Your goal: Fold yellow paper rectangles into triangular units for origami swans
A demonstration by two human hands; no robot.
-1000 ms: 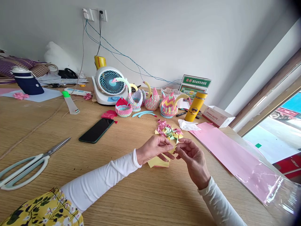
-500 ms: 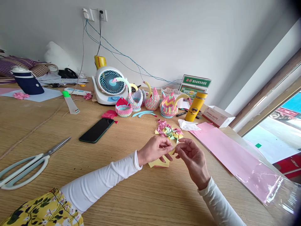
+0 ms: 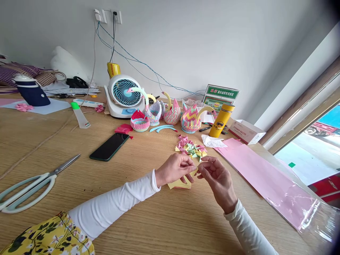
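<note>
My left hand (image 3: 174,169) and my right hand (image 3: 216,179) meet above the wooden table (image 3: 148,216), both pinching a small folded yellow paper piece (image 3: 194,171) between their fingertips. Under the hands lies a small stack of yellow paper slips (image 3: 178,183). Just beyond them sits a heap of folded pink, green and yellow paper triangles (image 3: 190,146).
Several paper-module swans (image 3: 172,113) stand before a small fan (image 3: 122,95). A black phone (image 3: 109,146) lies to the left, large scissors (image 3: 29,186) at the near left. A yellow flask (image 3: 221,120), a sticky-note box (image 3: 245,130) and pink sheets (image 3: 265,173) are on the right.
The hands have barely shifted; the fingers worked the yellow piece slightly, and my left hand sits a little lower over the yellow stack.
</note>
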